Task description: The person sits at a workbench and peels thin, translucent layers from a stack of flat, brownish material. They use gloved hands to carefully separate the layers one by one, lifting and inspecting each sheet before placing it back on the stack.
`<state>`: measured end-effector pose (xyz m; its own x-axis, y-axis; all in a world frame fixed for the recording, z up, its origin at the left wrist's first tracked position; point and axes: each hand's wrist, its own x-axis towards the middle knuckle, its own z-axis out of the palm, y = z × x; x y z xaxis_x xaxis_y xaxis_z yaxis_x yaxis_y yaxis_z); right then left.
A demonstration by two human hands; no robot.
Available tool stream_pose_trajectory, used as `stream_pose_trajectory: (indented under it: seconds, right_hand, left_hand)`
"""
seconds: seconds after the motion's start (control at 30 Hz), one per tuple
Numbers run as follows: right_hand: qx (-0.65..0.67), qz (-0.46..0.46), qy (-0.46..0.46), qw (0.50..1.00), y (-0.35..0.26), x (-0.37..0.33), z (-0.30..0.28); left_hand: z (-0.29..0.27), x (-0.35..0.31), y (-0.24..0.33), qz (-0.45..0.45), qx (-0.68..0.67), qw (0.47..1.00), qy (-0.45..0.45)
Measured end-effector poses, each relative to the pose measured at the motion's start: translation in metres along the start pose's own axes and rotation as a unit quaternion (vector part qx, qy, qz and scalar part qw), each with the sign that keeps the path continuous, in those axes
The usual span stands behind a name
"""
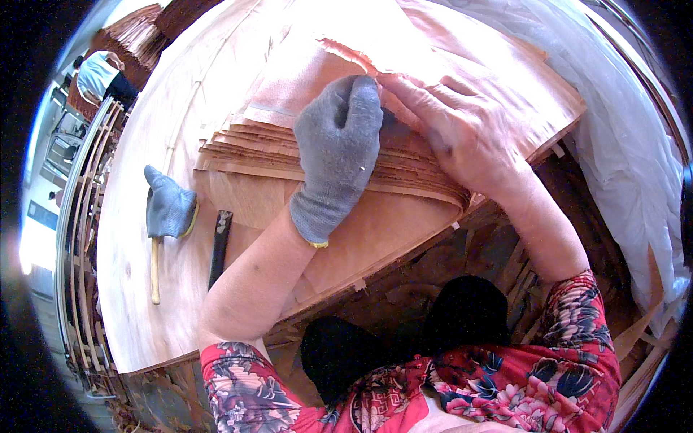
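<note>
A: Head view. What is the grip doing?

B: The gloved left hand is pinching a ragged sheet edge between thumb and forefinger. The bare right hand is bringing its extended forefinger to the same spot; its thumb is hiding, so I cannot tell whether it is grasping.

A: Where is the sheet lying?

B: Its ragged edge is curling up just beyond the grip, over a layered stack spreading beneath both hands.

A: Obstructions?

B: The left glove and right palm are covering part of the stack's edges. Glare is washing out the surface beyond the grip.

A: Surroundings?

B: Left of the grip and nearer the body, a loose grey glove is lying by a yellowish stick; a black bar is resting between them and the left forearm. Right of the grip, translucent plastic sheeting is hanging in folds. Far left, a co-worker is bending near piled brown sheets.
</note>
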<state>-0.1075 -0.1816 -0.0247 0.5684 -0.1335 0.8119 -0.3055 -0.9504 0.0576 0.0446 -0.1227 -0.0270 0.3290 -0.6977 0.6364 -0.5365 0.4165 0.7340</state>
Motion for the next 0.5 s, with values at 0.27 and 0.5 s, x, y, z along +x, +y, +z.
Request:
stream_pose_trajectory:
  seconds: [0.27,0.5]
  right_hand:
    - [0.034,0.194,-0.071,0.978,-0.011,0.012,-0.008]
    - [-0.035,0.063,0.019,0.997,-0.008,0.019,0.010]
  left_hand:
    - [-0.001,-0.001,0.000,0.029,0.026,0.999,0.009]
    - [-0.006,0.001,0.003,0.033,-0.017,0.999,-0.028]
